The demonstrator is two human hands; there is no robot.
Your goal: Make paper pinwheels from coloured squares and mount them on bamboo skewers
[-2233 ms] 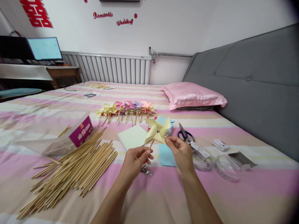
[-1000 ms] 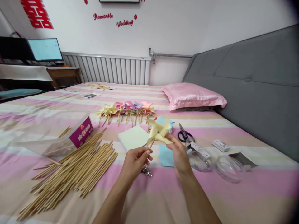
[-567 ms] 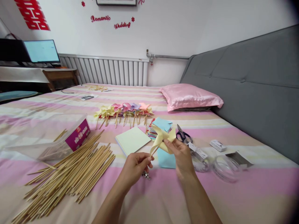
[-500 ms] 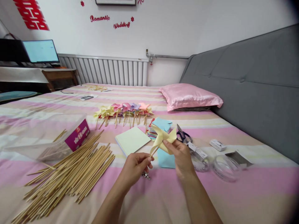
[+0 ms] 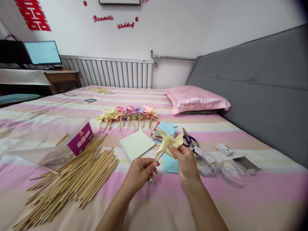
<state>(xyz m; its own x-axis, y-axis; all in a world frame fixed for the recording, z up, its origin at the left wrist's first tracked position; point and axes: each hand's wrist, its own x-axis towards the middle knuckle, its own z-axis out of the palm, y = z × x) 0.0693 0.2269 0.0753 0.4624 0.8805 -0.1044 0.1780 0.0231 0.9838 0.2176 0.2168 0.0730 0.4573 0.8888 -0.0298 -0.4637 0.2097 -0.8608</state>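
Observation:
A pale yellow paper pinwheel [image 5: 167, 143] is held up between my two hands over the bed. My left hand [image 5: 141, 171] pinches its thin wooden stick [image 5: 159, 156] just below the blades. The fingers of my right hand [image 5: 187, 160] are closed on the pinwheel's right side, thumb across the paper near its middle. Beneath lies a light blue paper sheet [image 5: 170, 164], partly covered by the right hand. Small silvery metal pieces [image 5: 151, 181] rest under the left fingers. Behind the pinwheel is a stack of coloured paper [image 5: 166, 128].
Many wooden sticks [image 5: 79, 176] lie at left by a clear plastic box [image 5: 80, 138]. Finished pinwheels [image 5: 127, 114] are grouped farther back. A pale green paper pad [image 5: 137, 145] lies centrally. Scissors [image 5: 190, 139], clear round containers [image 5: 232, 173] and a small white box [image 5: 225, 149] are at right.
Both hands keep their hold on the pinwheel. It has tilted slightly, and the whole view has shifted a little; nothing else visibly differs.

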